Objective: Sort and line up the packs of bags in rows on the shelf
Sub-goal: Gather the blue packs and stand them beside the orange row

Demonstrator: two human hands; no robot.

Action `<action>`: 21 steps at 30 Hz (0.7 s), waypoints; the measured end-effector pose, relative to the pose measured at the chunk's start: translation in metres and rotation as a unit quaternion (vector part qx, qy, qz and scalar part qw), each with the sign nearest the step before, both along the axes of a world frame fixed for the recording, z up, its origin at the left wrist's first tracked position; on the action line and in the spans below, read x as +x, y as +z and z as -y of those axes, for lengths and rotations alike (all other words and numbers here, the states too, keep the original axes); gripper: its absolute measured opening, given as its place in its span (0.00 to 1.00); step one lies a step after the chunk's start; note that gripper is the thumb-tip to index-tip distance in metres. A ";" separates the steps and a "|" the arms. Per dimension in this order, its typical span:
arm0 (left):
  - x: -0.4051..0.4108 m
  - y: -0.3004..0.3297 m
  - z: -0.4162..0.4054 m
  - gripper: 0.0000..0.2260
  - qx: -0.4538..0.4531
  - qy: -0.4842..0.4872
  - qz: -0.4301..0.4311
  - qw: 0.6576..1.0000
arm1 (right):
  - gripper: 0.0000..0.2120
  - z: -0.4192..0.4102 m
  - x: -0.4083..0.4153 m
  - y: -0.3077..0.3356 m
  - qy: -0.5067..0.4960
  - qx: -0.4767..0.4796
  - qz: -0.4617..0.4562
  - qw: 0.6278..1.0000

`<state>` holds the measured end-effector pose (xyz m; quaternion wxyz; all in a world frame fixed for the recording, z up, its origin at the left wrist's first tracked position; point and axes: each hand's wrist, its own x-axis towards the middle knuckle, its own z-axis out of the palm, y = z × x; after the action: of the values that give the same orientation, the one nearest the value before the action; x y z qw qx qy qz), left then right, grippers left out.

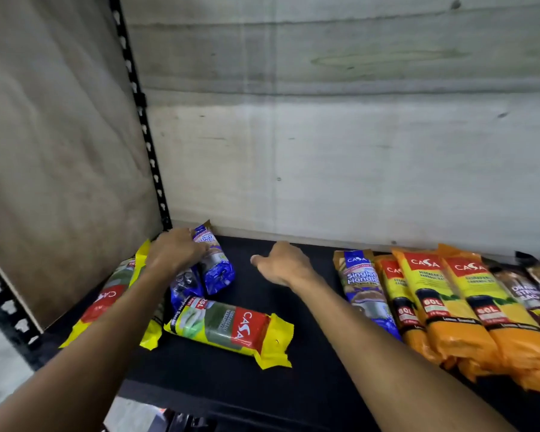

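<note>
On the black shelf, my left hand rests on a blue pack at the back left, fingers curled over its top end. A second blue pack lies partly under my forearm. One yellow pack lies crosswise in front of them; another yellow pack sits at the far left under my arm. My right hand hovers over bare shelf in the middle, fingers loosely apart, holding nothing. On the right, a blue pack, three orange packs and brown packs lie side by side in a row.
A black perforated upright stands at the back left beside a brown board. A grey concrete wall closes the back. The shelf's front edge runs below my arms.
</note>
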<state>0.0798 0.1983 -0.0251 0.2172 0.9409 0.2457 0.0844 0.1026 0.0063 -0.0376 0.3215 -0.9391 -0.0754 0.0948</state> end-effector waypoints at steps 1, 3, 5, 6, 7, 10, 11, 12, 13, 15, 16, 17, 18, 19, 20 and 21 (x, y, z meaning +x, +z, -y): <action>0.002 -0.003 -0.010 0.21 -0.005 0.008 -0.006 1.000 | 0.22 -0.011 0.002 -0.002 0.011 0.008 -0.009 1.000; 0.009 -0.009 -0.027 0.26 -0.033 0.032 -0.021 0.999 | 0.22 -0.030 0.005 -0.005 0.029 0.024 -0.023 0.999; 0.015 -0.012 -0.035 0.26 -0.050 0.038 -0.032 0.998 | 0.21 -0.046 0.009 -0.009 0.046 0.033 -0.028 0.998; 0.018 -0.013 -0.038 0.26 -0.052 0.036 -0.033 0.997 | 0.19 -0.054 0.012 -0.010 0.053 0.036 -0.032 0.997; 0.021 -0.012 -0.038 0.26 -0.050 0.033 -0.033 0.998 | 0.19 -0.061 0.014 -0.011 0.058 0.039 -0.037 0.997; 0.031 -0.011 -0.038 0.26 -0.022 0.027 -0.046 0.998 | 0.22 -0.074 0.020 -0.011 0.067 0.055 -0.053 0.995; 0.034 -0.011 -0.039 0.26 -0.015 0.025 -0.056 0.998 | 0.23 -0.077 0.021 -0.011 0.068 0.058 -0.060 0.994; 0.037 -0.012 -0.040 0.26 -0.015 0.024 -0.065 0.997 | 0.24 -0.079 0.022 -0.011 0.070 0.058 -0.062 0.994; 0.039 -0.012 -0.040 0.25 -0.016 0.021 -0.071 0.997 | 0.23 -0.080 0.024 -0.010 0.072 0.057 -0.062 0.994; 0.040 -0.009 -0.040 0.22 -0.008 0.016 -0.070 0.997 | 0.21 -0.080 0.026 -0.010 0.073 0.059 -0.063 0.994; 0.039 -0.009 -0.039 0.21 -0.003 0.016 -0.068 0.998 | 0.19 -0.078 0.026 -0.010 0.072 0.062 -0.063 0.993; 0.039 -0.008 -0.038 0.20 0.007 0.017 -0.063 0.998 | 0.18 -0.075 0.026 -0.009 0.068 0.065 -0.064 0.994; 0.037 -0.006 -0.038 0.20 0.017 0.017 -0.057 0.998 | 0.18 -0.071 0.026 -0.009 0.061 0.066 -0.064 0.994; 0.036 -0.005 -0.037 0.19 0.022 0.016 -0.049 0.998 | 0.18 -0.067 0.025 -0.008 0.054 0.065 -0.062 0.995; 0.035 -0.004 -0.038 0.18 0.018 0.017 -0.044 0.999 | 0.17 -0.062 0.024 -0.008 0.046 0.058 -0.055 0.996; 0.035 -0.004 -0.039 0.17 0.008 0.015 -0.035 0.999 | 0.17 -0.056 0.023 -0.007 0.038 0.045 -0.044 0.997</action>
<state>0.1153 0.2372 -0.0294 0.1992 0.9412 0.2669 0.0571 0.1252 0.0624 -0.0446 0.3628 -0.9150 -0.1010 0.1450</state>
